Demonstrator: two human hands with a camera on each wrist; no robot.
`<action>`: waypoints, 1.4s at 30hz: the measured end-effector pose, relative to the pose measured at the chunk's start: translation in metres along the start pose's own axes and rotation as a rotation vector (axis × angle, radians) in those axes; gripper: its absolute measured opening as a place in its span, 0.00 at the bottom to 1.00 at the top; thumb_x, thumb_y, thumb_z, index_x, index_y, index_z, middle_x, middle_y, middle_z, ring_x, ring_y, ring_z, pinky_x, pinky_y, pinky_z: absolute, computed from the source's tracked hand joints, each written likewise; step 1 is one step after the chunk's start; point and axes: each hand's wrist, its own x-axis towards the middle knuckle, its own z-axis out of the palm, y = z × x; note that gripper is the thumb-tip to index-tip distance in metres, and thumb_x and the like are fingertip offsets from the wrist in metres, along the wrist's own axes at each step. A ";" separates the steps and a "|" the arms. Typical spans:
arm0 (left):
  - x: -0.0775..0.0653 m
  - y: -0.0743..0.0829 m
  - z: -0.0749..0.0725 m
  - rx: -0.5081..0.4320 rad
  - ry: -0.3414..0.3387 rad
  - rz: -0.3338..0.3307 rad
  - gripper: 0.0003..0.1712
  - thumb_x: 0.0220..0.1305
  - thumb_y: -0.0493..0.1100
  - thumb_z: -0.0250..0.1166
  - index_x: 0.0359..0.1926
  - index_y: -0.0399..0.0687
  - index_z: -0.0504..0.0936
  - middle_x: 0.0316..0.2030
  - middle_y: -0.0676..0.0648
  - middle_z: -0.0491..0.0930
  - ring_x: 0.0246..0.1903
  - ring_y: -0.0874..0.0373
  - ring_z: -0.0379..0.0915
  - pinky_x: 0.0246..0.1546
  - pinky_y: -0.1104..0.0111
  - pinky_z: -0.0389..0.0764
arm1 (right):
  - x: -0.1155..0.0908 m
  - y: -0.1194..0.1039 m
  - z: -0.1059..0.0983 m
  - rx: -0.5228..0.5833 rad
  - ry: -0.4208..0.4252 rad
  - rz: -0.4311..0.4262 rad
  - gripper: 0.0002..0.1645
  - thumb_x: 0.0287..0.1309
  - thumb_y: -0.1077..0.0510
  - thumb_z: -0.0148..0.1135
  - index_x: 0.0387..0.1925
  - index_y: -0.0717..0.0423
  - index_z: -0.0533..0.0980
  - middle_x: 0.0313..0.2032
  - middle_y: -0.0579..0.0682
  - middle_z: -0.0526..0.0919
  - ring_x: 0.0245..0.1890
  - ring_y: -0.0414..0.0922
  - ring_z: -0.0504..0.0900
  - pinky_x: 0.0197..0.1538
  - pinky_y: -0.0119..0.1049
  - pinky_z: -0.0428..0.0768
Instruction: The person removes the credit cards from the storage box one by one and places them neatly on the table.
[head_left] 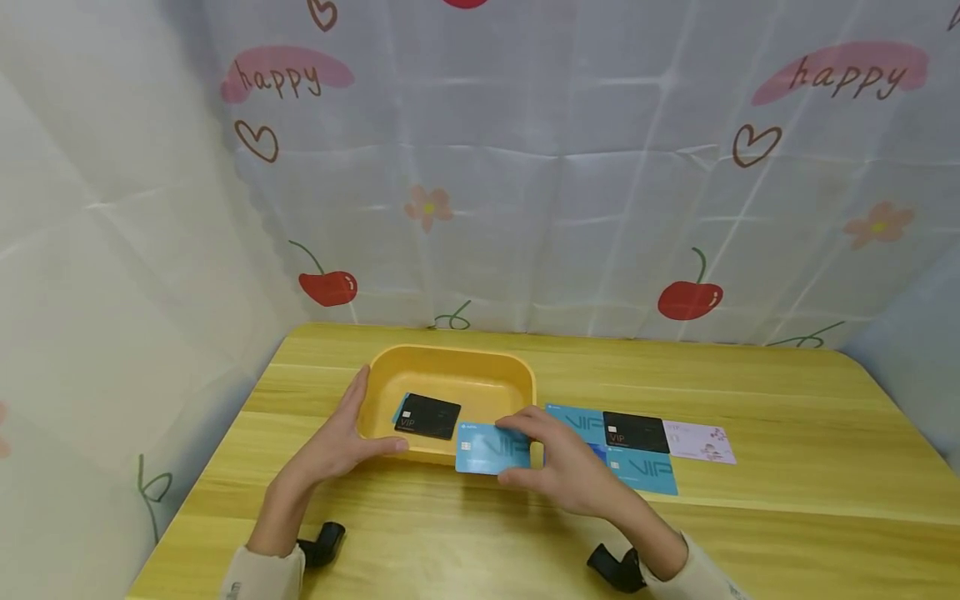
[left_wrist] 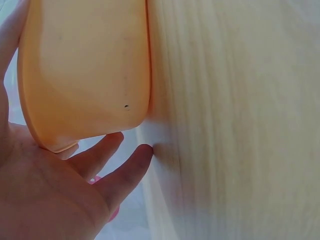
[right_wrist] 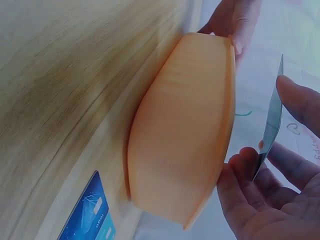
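In the head view my left hand (head_left: 337, 442) holds the left end of a yellow plastic bin (head_left: 525, 375), thumb on the front rim and fingers along the side. The left wrist view shows the fingers spread round the corner of the bin (left_wrist: 95, 65). Between thumb and fingers, my right hand (head_left: 573, 467) pinches a light blue VIP card (head_left: 480, 450) over the bin's front rim. Edge-on, that card (right_wrist: 272, 120) appears thin in the right wrist view. Inside the bin lies a black VIP card (head_left: 431, 417), overlapping a blue card (head_left: 400, 408).
Right of the bin, several cards lie on the wooden table (head_left: 810, 433): light blue ones (head_left: 641, 473), a black one (head_left: 637, 433), a pink floral one (head_left: 701, 442) and a darker blue one (right_wrist: 90, 212) partly hidden by my right hand. A patterned curtain (head_left: 547, 208) hangs behind.
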 end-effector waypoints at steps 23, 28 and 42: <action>0.001 -0.001 -0.001 -0.010 -0.003 -0.001 0.73 0.52 0.58 0.76 0.78 0.46 0.29 0.77 0.41 0.29 0.74 0.39 0.28 0.67 0.37 0.42 | -0.041 0.015 -0.018 0.012 -0.041 0.034 0.33 0.56 0.40 0.69 0.61 0.47 0.75 0.55 0.40 0.74 0.55 0.45 0.73 0.57 0.47 0.77; 0.000 -0.001 -0.001 -0.016 -0.008 -0.003 0.74 0.52 0.58 0.76 0.78 0.47 0.28 0.77 0.41 0.28 0.74 0.40 0.28 0.67 0.37 0.42 | -0.053 0.021 -0.024 -0.016 -0.029 0.032 0.33 0.58 0.40 0.68 0.61 0.49 0.75 0.55 0.40 0.73 0.55 0.43 0.73 0.57 0.42 0.77; 0.000 -0.002 -0.001 -0.020 -0.003 0.009 0.73 0.52 0.57 0.76 0.78 0.44 0.29 0.77 0.40 0.29 0.74 0.39 0.28 0.67 0.36 0.43 | -0.073 0.027 -0.033 -0.049 0.004 0.059 0.31 0.59 0.38 0.66 0.60 0.45 0.75 0.54 0.40 0.74 0.54 0.43 0.73 0.56 0.44 0.77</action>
